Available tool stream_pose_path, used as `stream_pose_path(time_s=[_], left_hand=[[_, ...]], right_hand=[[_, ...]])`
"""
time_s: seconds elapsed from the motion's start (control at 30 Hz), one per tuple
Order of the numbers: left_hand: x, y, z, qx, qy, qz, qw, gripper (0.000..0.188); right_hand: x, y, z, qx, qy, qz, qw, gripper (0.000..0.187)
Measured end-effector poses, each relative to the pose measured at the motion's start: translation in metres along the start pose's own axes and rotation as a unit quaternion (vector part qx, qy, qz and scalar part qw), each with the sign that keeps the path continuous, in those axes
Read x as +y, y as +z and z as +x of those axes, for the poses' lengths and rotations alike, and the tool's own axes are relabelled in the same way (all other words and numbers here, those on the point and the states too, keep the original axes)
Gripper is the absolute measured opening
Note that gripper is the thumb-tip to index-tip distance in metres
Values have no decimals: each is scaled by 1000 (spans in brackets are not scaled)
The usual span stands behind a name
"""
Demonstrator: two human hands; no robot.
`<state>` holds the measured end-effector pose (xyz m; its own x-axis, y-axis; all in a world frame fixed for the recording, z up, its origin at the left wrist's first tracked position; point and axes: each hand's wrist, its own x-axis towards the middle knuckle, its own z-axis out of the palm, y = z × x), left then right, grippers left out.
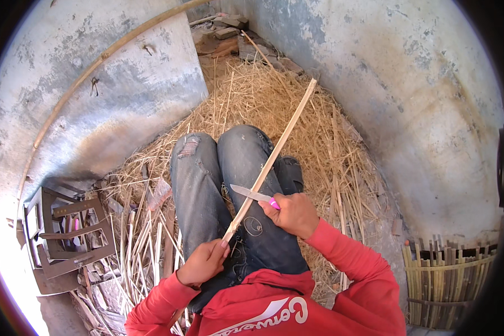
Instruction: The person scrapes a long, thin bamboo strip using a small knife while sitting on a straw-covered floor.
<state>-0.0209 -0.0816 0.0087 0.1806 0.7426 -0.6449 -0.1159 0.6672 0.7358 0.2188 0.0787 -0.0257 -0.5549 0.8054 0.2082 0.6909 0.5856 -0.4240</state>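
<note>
A long pale strip of split wood or bamboo [283,139] slants across my thighs, its far end up over the shavings. My left hand [204,261] is closed round its near end. In my right hand [294,215] is a knife [251,193] with a pink handle, gripped in a fist. The blade points left and lies across the strip, seemingly touching it about midway between its ends. A thin curl [233,246] shows beside my left fingertips. My legs in worn jeans [199,185] are bent beneath the strip.
Straw-like shavings [297,106] cover the floor ahead. Cut strips [145,252] lie heaped at the left, beside a dark frame-like stand [75,232]. A slatted bundle [451,283] stands at the right. Bricks [227,32] lie at the back; a long pole [67,95] leans along the left wall.
</note>
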Motion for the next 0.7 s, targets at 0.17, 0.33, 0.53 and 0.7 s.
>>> stream_pose_path(time_s=[0.17, 0.33, 0.53, 0.7], left_hand=[[-9, -9, -32, 21, 5, 40, 999, 37], [-26, -30, -52, 56, 8, 135, 989, 39], [-45, -54, -107, 78, 11, 242, 967, 41], [-47, -42, -96, 90, -4, 212, 973, 41]], right_hand=[[8, 2, 1, 12, -21, 1, 1000, 59], [16, 3, 5, 41, 0, -2, 999, 63], [148, -39, 34, 178, 201, -78, 960, 56], [119, -51, 27, 165, 163, 23, 972, 53]])
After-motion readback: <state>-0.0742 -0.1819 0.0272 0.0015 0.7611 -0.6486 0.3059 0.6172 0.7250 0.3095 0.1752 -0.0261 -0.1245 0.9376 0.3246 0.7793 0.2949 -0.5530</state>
